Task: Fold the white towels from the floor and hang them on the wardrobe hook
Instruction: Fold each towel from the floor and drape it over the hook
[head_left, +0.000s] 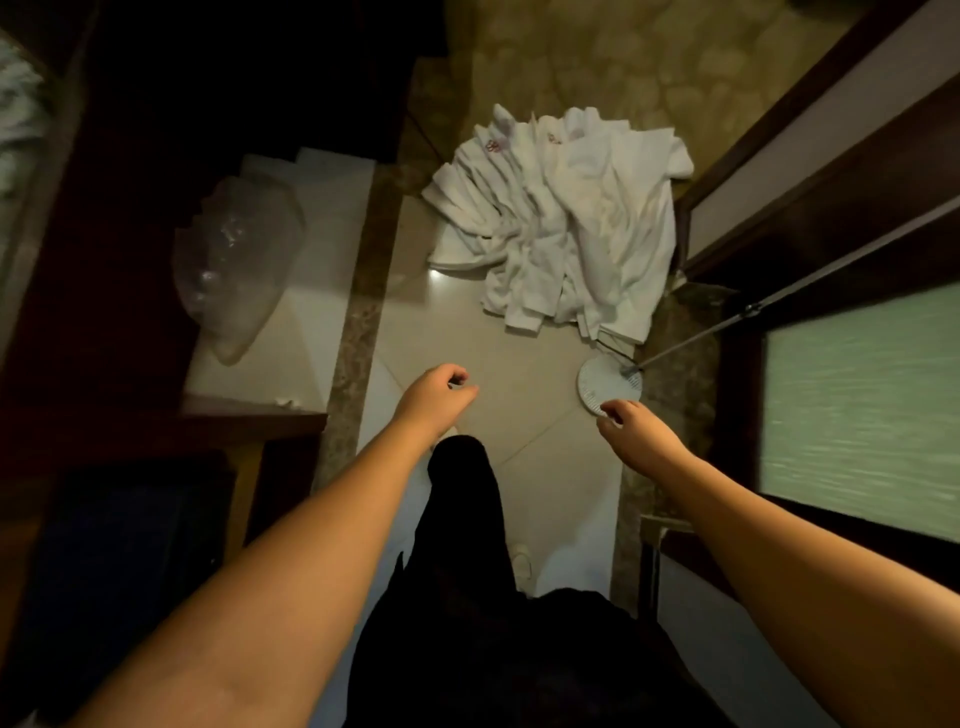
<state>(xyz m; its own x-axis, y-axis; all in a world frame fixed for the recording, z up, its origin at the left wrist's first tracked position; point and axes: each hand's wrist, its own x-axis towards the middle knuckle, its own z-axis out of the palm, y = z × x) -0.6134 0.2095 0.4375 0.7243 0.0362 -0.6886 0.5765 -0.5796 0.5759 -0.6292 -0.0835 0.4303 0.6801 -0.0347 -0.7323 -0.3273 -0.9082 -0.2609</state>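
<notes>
A hotel-room entry or similar lodging: glossy tiled floor (524, 415) with a marble-patterned border, dark wood wardrobe panelling (810, 171), a frosted glass door panel (862, 415), and a heap of white monogrammed towels (566, 223) on the floor.

Dim, warm light around me — one glare spot on the floor tile (435, 277); left side in deep shadow, edges bowed and blurred.

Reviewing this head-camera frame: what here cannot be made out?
- Towel count: the white towels lie in one crumpled heap, layers covering each other.
- Wardrobe hook: none visible; the upper left is too dark.
- Red marks on the towels: too small to read.
- Round white object: partly behind the right hand.
</notes>
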